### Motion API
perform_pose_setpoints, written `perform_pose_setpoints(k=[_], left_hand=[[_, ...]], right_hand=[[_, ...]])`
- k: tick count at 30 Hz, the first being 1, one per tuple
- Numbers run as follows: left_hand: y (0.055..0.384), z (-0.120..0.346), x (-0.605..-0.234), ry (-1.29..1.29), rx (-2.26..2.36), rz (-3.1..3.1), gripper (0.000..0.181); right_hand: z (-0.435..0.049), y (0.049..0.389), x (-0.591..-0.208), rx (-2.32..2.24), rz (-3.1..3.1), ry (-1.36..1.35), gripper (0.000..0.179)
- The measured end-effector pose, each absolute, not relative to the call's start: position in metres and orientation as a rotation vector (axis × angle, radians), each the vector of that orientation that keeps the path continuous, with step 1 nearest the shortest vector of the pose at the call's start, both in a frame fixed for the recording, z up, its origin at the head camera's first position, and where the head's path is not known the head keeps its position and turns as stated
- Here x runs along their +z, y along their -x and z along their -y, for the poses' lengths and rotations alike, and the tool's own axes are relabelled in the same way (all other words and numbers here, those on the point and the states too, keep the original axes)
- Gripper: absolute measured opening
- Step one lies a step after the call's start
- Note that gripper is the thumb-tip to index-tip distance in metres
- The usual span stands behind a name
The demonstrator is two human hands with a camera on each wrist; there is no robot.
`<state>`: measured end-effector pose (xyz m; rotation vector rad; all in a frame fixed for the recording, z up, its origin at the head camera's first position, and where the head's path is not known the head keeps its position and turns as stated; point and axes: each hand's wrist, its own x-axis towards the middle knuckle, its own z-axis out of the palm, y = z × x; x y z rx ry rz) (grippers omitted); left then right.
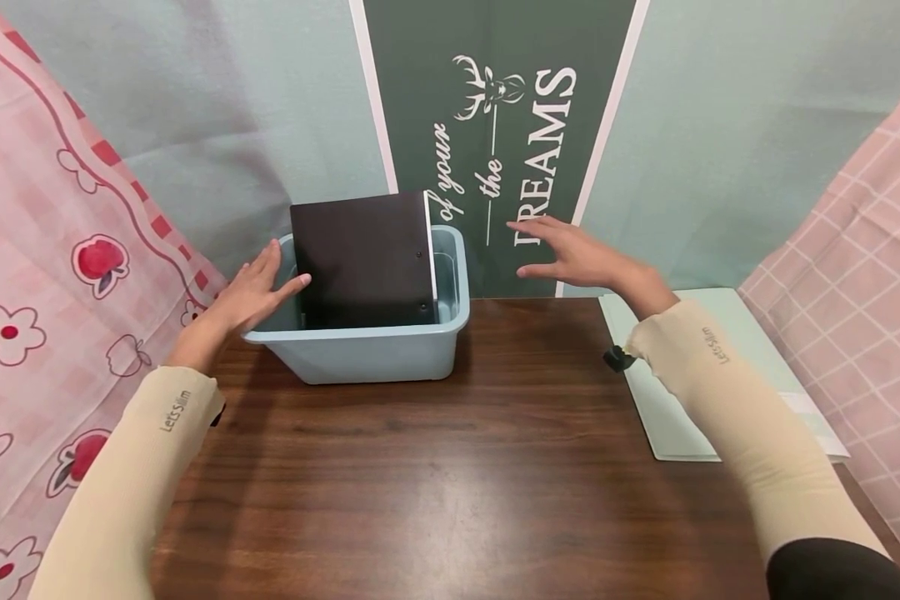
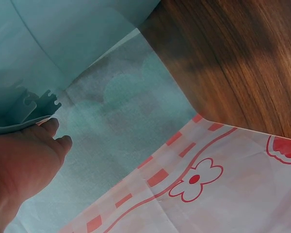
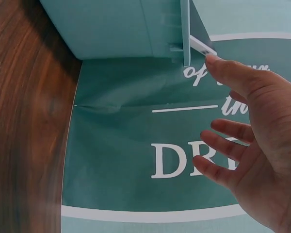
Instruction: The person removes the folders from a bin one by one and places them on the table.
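Observation:
A light blue plastic bin [image 1: 375,354] stands on the brown table, toward the back left. Inside it leans a flat black binder-like item [image 1: 363,262] with a pale edge and two small round studs; its lower part is hidden by the bin's front wall. My left hand [image 1: 251,292] is at the bin's left rim, fingers straight and thumb spread over the opening. In the left wrist view, fingertips [image 2: 51,127] are right at the rim [image 2: 24,127]. My right hand [image 1: 570,252] hovers apart from the bin, to its right, fingers spread and holding nothing.
Pale green folders or sheets [image 1: 682,417] lie flat on the table at the right, partly under my right forearm. Behind the table hangs a green cloth [image 1: 540,158] with white lettering and a deer head. Pink patterned cloths [image 1: 37,275] border both sides.

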<state>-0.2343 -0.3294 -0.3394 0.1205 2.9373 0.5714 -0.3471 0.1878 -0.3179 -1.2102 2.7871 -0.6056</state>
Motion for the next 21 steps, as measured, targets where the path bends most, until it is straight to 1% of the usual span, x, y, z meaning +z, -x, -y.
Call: perform_pose_setpoints(k=[16,21], left_hand=[[0.235,0.328,-0.339,-0.122,0.56,-2.923,0.104],[0.234,0.328,-0.338,-0.115,0.558,-2.918,0.104]], right_hand=[[-0.174,0.349,-0.316,-0.63,-2.758,1.222,0.08],[-0.169,0.351,-0.312,-0.623,-2.76,1.272,0.08]])
